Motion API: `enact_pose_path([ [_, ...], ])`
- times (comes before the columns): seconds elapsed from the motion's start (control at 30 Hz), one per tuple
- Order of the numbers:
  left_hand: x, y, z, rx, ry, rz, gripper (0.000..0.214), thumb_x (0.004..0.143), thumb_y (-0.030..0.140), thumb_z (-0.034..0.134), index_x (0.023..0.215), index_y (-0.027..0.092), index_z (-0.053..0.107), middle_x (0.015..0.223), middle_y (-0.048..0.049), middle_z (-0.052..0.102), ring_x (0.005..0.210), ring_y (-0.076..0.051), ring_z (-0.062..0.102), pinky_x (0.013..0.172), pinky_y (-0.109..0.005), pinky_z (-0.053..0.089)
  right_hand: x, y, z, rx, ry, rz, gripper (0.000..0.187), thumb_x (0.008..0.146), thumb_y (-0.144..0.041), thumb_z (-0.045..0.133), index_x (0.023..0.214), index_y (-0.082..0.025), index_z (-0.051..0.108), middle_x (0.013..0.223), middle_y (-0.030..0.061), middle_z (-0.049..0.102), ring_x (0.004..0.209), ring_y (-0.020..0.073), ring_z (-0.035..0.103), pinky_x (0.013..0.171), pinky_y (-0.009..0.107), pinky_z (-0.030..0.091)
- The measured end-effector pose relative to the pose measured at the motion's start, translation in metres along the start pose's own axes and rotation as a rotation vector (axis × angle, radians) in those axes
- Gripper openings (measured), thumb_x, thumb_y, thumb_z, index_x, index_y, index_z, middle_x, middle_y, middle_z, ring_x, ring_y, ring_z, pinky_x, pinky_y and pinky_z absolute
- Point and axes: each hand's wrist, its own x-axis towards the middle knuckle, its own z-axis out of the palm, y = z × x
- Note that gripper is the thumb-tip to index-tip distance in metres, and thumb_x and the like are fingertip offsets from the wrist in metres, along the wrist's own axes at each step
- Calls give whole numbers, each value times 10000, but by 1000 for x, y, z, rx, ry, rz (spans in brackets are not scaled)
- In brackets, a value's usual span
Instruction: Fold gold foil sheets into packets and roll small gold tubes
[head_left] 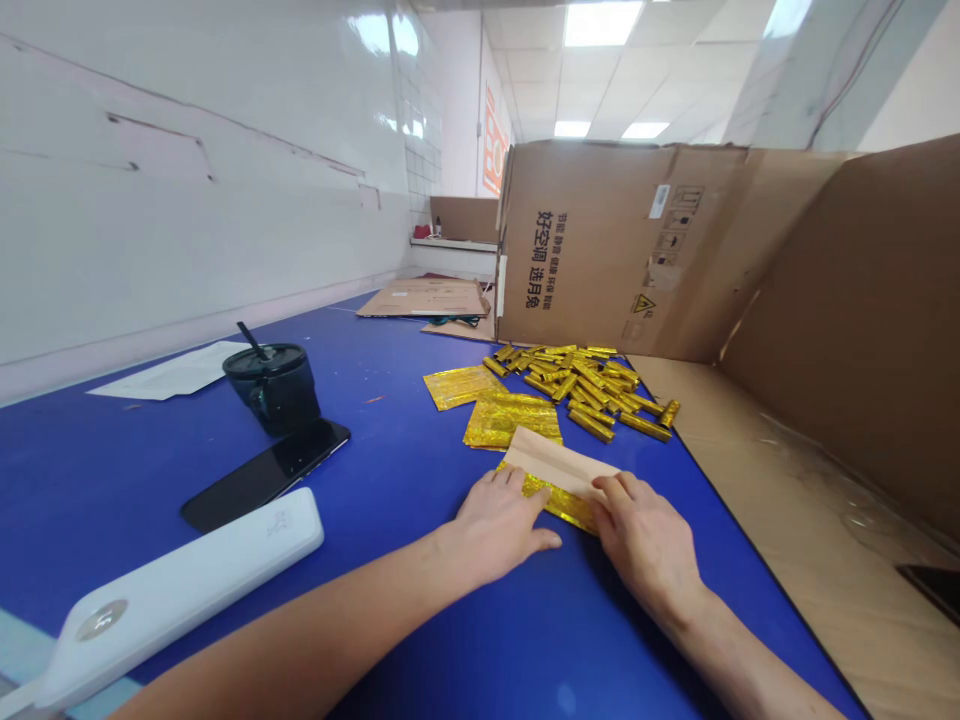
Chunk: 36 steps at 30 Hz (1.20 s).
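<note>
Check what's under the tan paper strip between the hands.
Gold foil sticks out under the tan paper strip, pressed by the left hand and right hand; the foil's covered part cannot be seen.

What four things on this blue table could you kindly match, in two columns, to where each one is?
Things:
1. Black cup
2. Phone
3. Gold sticks
4. Tan paper strip

Places:
A. Touched by the left hand and right hand
B. Lying beside the white case
C. Heaped before the cardboard box
D. Standing just behind the phone

Pairs: 1-D, 2-B, 3-C, 4-A
</note>
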Motion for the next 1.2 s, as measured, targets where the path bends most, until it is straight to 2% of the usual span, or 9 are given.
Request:
enact_pose_path([
  [0.07, 0, 0, 1, 1, -2, 1, 478, 746, 525, 480, 1110, 216, 516, 1099, -129, 513, 1029, -291, 456, 836, -381, 368, -2, -3, 0, 103, 15, -153, 240, 836, -246, 381, 941, -180, 586, 1021, 84, 612, 906, 209, 561, 780, 319, 410],
  [0.13, -1, 0, 1, 0, -11, -2, 493, 760, 531, 452, 1127, 205, 502, 1104, -137, 514, 1040, -297, 452, 846, -387, 361, -3, -7, 0, 231, -45, -278, 282, 838, -246, 382, 1023, -159, 575, 1099, 96, 582, 1001, 205, 524, 866, 329, 387],
  [0.23, -1, 0, 0, -15, -33, -11, 500, 778, 531, 414, 1140, 195, 487, 1127, -141, 505, 1064, -296, 439, 862, -390, 349, -3, -11, -1, 319, -152, -348, 344, 842, -289, 377, 1099, -131, 544, 1165, 129, 537, 1079, 211, 478, 913, 350, 374],
  [0.37, -2, -1, -1, -20, -62, -12, 498, 784, 487, 433, 1167, 169, 462, 1184, -152, 471, 1118, -300, 396, 898, -389, 316, -4, -15, -4, 281, -200, -320, 433, 831, -376, 389, 1128, -93, 529, 1193, 173, 500, 1106, 249, 453, 925, 388, 366],
  [0.57, -1, -9, 2, -73, -113, -54, 587, 784, 563, 369, 1231, 183, 388, 1303, -142, 354, 1217, -301, 258, 960, -443, 203, -10, -25, -4, 168, -243, -302, 591, 776, -460, 450, 1183, -33, 471, 1230, 224, 433, 1135, 315, 399, 928, 447, 345],
  [0.8, 1, -21, 5, -117, -192, -33, 704, 785, 603, 298, 1310, 138, 239, 1381, -165, 148, 1268, -277, 86, 983, -453, 123, -12, -31, -13, 39, -317, -338, 652, 784, -515, 401, 1238, -47, 407, 1266, 233, 377, 1155, 324, 364, 924, 451, 337],
  [0.9, 1, -24, 5, -141, -217, -36, 694, 792, 603, 283, 1322, 161, 207, 1393, -142, 110, 1273, -269, 53, 983, -469, 92, -14, -36, -17, -1, -309, -333, 622, 775, -500, 431, 1210, -56, 446, 1252, 223, 404, 1140, 322, 391, 902, 442, 364],
  [1.0, 3, -27, 5, -152, -220, -18, 667, 807, 595, 248, 1324, 178, 191, 1397, -132, 90, 1274, -264, 47, 978, -486, 80, -19, -44, -20, -16, -300, -331, 649, 752, -513, 458, 1179, -25, 475, 1211, 251, 440, 1107, 345, 423, 861, 442, 400],
  [1.2, 6, -28, 7, -139, -183, -1, 621, 821, 575, 226, 1316, 201, 212, 1395, -114, 132, 1273, -270, 55, 968, -519, 78, -30, -59, -24, -22, -308, -381, 686, 731, -535, 476, 1178, -14, 475, 1193, 272, 446, 1083, 390, 429, 764, 452, 458],
])
